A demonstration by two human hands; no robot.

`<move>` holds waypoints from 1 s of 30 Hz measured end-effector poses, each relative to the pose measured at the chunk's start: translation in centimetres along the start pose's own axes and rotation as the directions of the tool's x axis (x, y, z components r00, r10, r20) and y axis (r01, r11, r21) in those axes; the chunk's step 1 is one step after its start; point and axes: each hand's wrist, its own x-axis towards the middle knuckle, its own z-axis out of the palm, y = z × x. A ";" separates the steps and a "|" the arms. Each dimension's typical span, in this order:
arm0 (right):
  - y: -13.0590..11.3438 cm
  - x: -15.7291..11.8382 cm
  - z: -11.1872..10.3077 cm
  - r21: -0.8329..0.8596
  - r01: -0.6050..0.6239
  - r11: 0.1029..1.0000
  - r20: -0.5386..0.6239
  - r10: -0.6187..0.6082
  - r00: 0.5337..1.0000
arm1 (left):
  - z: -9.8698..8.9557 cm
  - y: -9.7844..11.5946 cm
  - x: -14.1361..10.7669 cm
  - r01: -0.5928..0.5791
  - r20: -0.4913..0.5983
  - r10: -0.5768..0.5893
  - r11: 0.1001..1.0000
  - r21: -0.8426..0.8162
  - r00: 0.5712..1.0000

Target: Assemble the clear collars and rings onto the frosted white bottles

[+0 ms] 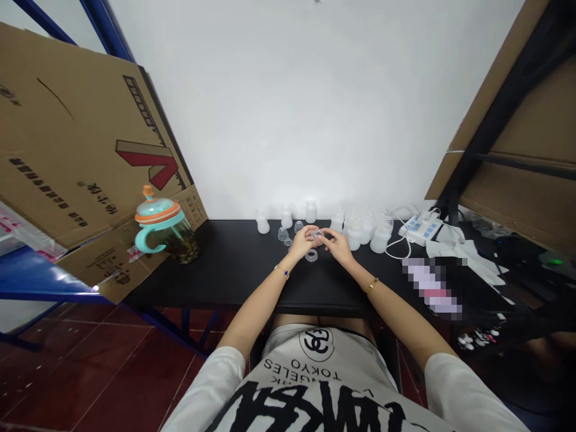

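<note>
A clear plastic bottle collar ring (pixel 317 234) is held between both hands above the black table. My left hand (pixel 303 242) pinches it from the left, fingers closed. My right hand (pixel 339 245) grips its right side with thumb and fingers. Just below them, a second clear ring (pixel 311 255) lies flat on the tabletop. Left of my left hand stand a clear dome-shaped cap (pixel 282 234), a smaller clear piece (pixel 288 242) and another clear cap (pixel 299 226). Whether anything sits inside the held ring is too small to tell.
Translucent bottles (pixel 380 240) cluster to the right, with several more along the wall, including one bottle (pixel 263 223) on the left. A lidded jug (pixel 166 231) stands at the left end. A power strip (pixel 422 228), cable and white papers (pixel 468 258) lie right. Cardboard (pixel 85 138) flanks the table.
</note>
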 end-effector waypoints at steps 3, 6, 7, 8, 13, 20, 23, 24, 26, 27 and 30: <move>0.0 0.1 -0.1 -0.016 0.031 0.999 -0.019 -0.032 0.999 | 0.0 -0.1 -0.1 -0.014 0.017 0.013 1.000 0.026 1.000; -0.1 0.1 -0.1 -0.012 0.043 0.999 -0.025 -0.044 0.999 | 0.0 -0.2 -0.1 -0.015 0.026 0.013 0.999 0.043 1.000; -0.1 0.1 -0.1 -0.009 0.045 0.999 -0.027 -0.045 0.999 | 0.0 -0.1 -0.2 -0.014 0.028 0.012 0.999 0.052 1.000; -0.1 0.1 -0.1 -0.006 0.046 0.999 -0.030 -0.046 0.998 | 0.0 -0.1 -0.2 -0.013 0.029 0.011 0.998 0.061 1.000; -0.1 0.1 0.0 0.013 0.053 0.999 -0.046 -0.053 0.998 | 0.3 0.0 -0.4 0.011 0.021 -0.013 0.995 0.100 1.000; -0.4 -0.1 0.1 0.044 -0.039 0.998 -0.018 0.040 0.999 | 0.5 0.2 -0.6 0.026 -0.018 -0.024 0.992 0.122 1.000; -0.7 -0.3 0.1 0.050 -0.023 0.998 0.030 0.022 0.999 | 0.5 0.2 -0.6 0.018 -0.031 -0.014 0.988 0.152 0.999; -0.8 -0.4 0.1 0.040 -0.002 0.999 0.045 0.000 0.999 | 0.4 0.2 -0.6 0.016 -0.031 -0.011 0.986 0.166 0.999; -0.9 -0.4 0.2 0.005 0.036 0.999 0.053 -0.036 0.998 | 0.4 0.1 -0.6 0.011 -0.027 -0.006 0.980 0.198 1.000; -0.9 -0.4 0.2 -0.016 0.047 0.999 0.041 -0.047 0.998 | 0.4 0.1 -0.6 0.008 -0.026 -0.002 0.977 0.211 1.000; -0.6 -0.2 0.1 -0.057 0.051 0.997 -0.015 -0.052 0.999 | 0.4 -0.1 -0.6 -0.012 -0.024 0.017 0.974 0.226 1.000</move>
